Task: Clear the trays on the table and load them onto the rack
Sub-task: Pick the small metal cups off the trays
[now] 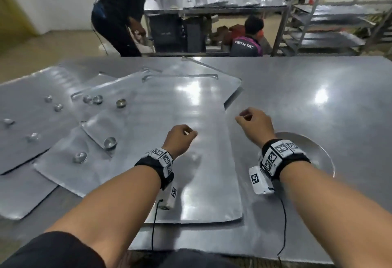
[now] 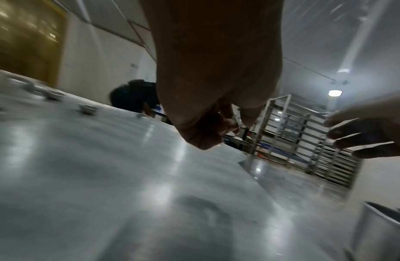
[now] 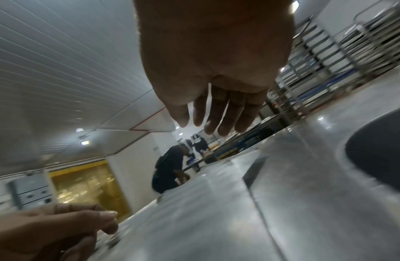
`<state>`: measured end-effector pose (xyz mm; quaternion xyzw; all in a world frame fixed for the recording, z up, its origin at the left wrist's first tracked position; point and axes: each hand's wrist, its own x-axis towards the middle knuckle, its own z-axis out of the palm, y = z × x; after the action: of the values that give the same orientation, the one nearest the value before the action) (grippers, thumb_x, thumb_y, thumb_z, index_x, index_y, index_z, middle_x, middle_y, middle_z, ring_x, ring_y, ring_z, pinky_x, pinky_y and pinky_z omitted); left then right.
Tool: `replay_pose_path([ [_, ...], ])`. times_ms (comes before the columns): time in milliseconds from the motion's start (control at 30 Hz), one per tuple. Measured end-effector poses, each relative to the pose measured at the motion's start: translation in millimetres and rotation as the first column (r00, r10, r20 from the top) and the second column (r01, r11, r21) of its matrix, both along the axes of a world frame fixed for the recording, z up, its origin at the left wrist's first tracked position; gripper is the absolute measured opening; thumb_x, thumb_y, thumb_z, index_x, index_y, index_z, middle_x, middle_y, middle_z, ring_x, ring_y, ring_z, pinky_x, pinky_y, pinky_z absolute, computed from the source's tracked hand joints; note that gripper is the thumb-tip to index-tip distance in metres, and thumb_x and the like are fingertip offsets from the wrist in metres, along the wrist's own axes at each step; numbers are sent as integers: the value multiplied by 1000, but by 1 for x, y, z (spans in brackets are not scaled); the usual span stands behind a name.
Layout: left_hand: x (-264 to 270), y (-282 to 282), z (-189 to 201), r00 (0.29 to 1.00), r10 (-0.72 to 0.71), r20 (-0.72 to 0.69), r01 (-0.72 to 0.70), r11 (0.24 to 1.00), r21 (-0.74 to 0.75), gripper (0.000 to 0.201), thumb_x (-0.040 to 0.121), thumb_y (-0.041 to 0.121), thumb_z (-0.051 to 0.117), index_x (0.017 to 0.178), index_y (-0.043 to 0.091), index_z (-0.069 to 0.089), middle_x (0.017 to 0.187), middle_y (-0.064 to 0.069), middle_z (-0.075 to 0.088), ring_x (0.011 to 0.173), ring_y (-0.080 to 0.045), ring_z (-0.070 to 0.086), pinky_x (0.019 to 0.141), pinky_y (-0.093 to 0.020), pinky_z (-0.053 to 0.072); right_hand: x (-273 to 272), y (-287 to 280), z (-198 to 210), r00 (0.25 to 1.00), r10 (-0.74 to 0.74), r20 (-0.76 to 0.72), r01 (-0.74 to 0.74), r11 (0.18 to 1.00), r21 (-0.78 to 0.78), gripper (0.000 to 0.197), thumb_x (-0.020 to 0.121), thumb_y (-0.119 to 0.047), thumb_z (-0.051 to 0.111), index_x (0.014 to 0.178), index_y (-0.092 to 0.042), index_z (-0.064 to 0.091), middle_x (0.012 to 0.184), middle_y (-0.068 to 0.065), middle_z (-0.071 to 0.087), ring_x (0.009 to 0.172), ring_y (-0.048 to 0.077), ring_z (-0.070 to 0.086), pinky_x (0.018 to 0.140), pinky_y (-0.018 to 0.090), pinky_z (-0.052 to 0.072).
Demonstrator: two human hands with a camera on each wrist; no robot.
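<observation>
Steel fills my view: the desk (image 1: pixel 318 102) carries several flat trays overlapping one another, the nearest tray (image 1: pixel 191 161) lying straight under my left forearm. Small metal cups (image 1: pixel 109 142) sit scattered on the trays to my left. My left hand (image 1: pixel 179 140) hovers above the near tray, grip loosely curled and holding nothing. My right hand (image 1: pixel 255 124) hangs beside the tray's right edge, fingers relaxed, empty. The rack (image 1: pixel 331 19) stands beyond the desk on the right.

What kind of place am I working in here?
Probably a commercial bakery or food-production kitchen: flat steel baking trays overlapping on a stainless steel table, small round metal moulds on some trays, and a tall metal tray rack behind.
</observation>
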<state>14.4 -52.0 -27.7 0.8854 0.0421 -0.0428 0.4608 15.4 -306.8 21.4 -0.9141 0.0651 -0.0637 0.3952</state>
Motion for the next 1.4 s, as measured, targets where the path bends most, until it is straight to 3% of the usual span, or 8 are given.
replay_pose_path([
  [167,-23,106,-5,975,222,-27,-221,975,33,21,90,39,67,86,18,70,83,0,65,81,-23,64,67,-29,46,16,105,-7,975,218,-33,-218,976,9,14,92,-40,65,94,-26,66,89,-5,68,85,15,64,79,32,52],
  [333,-55,194,-11,930,364,-49,-361,931,52,17,89,28,67,75,20,64,77,-1,61,85,-29,67,70,-36,50,22,195,-19,922,378,-83,-381,925,-13,18,89,-41,66,95,-25,70,88,-6,70,86,16,65,76,31,51],
  [467,-77,255,-19,898,436,-54,-425,894,144,13,89,24,66,87,12,71,81,-1,63,74,-21,62,68,-29,49,22,257,-35,876,463,-133,-472,881,-35,18,89,-40,66,97,-24,71,89,-5,70,87,17,63,77,31,50],
  [633,-89,320,-33,888,453,-81,-415,863,287,18,87,32,65,100,20,69,99,-1,69,94,-29,65,84,-34,54,21,321,-62,831,517,-207,-536,843,-45,18,89,-37,68,100,-22,70,90,-6,68,88,16,63,72,27,43],
  [767,-82,359,-42,927,369,-64,-319,866,385,24,87,28,65,110,19,66,98,-9,69,93,-30,64,79,-34,49,25,358,-83,806,522,-278,-562,823,-85,26,87,-38,69,109,-24,68,103,-3,67,100,20,64,81,30,48],
  [933,-59,388,-54,980,188,-66,-133,865,484,29,86,35,61,113,24,60,110,-4,58,99,-29,61,83,-37,50,33,394,-96,804,481,-349,-559,811,-173,45,89,-39,65,131,-25,57,128,4,62,112,24,61,90,35,49],
  [1100,-36,399,-63,997,9,-79,31,874,486,49,90,36,62,136,21,51,125,-7,52,104,-31,60,87,-38,51,40,422,-101,828,422,-369,-528,809,-258,62,91,-45,65,146,-25,43,137,10,52,118,30,58,95,41,50],
  [1400,-17,431,-83,986,-93,-136,137,924,358,33,87,38,66,113,19,63,107,-5,49,89,-29,61,81,-33,50,43,456,-117,870,327,-368,-449,834,-321,60,92,-43,65,146,-28,45,143,8,46,126,33,50,99,45,48],
])
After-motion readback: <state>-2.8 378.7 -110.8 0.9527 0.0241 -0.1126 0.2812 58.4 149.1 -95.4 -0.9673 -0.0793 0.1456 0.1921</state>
